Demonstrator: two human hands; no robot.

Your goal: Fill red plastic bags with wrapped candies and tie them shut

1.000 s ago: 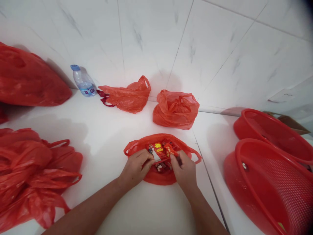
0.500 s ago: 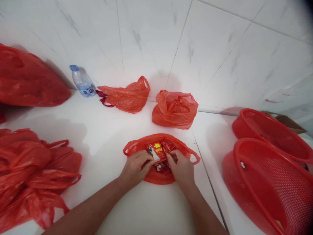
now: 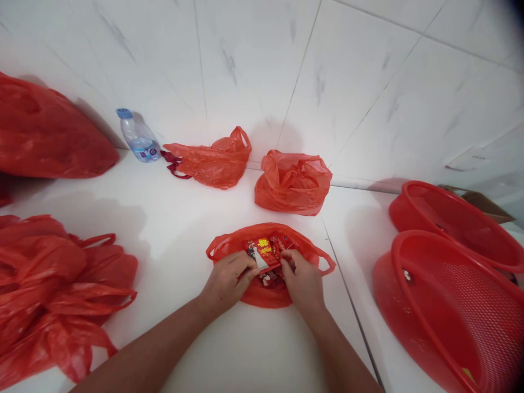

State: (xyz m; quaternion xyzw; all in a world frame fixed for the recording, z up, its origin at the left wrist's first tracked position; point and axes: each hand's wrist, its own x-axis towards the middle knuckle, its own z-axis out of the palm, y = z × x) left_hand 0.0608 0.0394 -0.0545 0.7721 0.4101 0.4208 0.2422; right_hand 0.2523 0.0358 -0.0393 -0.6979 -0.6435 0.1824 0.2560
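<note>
A red plastic bag (image 3: 262,299) lies wide open on the white table, its handles spread to left and right. Just over its mouth is a small red packet (image 3: 266,252) with yellow characters and a white figure printed on it. My left hand (image 3: 230,278) pinches the packet's lower left corner between thumb and fingers. At the packet's right edge, the fingertips of my right hand (image 3: 302,281) are closed on it. Beneath and behind it, several small red wrapped items (image 3: 271,279) lie inside the bag, partly hidden by my fingers.
Two red bags, one crumpled (image 3: 216,164) and one upright (image 3: 293,185), stand along the tiled wall. A plastic bottle (image 3: 141,139) is at back left. Heaped red bags (image 3: 61,295) and a large full bag (image 3: 49,131) fill the left. Red baskets (image 3: 393,295) stand at right.
My right fingertips have shifted slightly along the packet's right edge. The left hand, the packet and the bag stay almost where they were.
</note>
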